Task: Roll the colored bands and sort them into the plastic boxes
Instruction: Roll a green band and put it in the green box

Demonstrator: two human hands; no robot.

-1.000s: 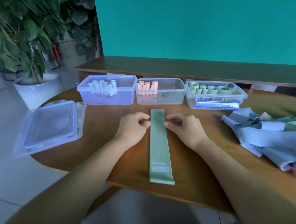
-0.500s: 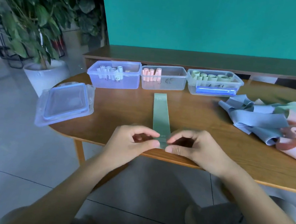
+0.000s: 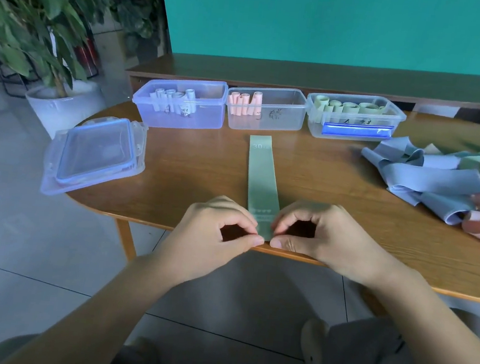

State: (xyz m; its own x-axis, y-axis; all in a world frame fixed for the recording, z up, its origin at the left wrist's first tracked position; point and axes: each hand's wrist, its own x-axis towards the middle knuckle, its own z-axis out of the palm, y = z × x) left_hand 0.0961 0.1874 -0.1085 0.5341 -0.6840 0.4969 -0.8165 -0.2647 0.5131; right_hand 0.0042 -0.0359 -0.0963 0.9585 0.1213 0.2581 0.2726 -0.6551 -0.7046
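one green band [image 3: 261,175] lies flat along the bench [image 3: 204,172], running from just in front of the pink-roll box [image 3: 265,109] back to the near edge, where you hold it. your left hand [image 3: 212,235] and right hand [image 3: 319,237] each have fingers and thumb pinched together on the near end of the band, one at each side edge. a second ago both hands were at the far end, smoothing it by the boxes; half a second ago they had come to the near end, and now the pinch is set. that looks like the start of the roll: the band is straightened and the first curl is about to be turned, though no roll shows yet.

beyond it, the green-roll box [image 3: 355,117] on the right already holds several green rolls, so that is likely where this one goes. the blue-roll box [image 3: 182,103] stands at the left of the row. off to your right a pile of loose bands [image 3: 428,181], blue, green and pink, waits unrolled. a clear lid [image 3: 96,152] lies at the bench's left edge, and a potted plant [image 3: 40,42] stands on the floor behind it.
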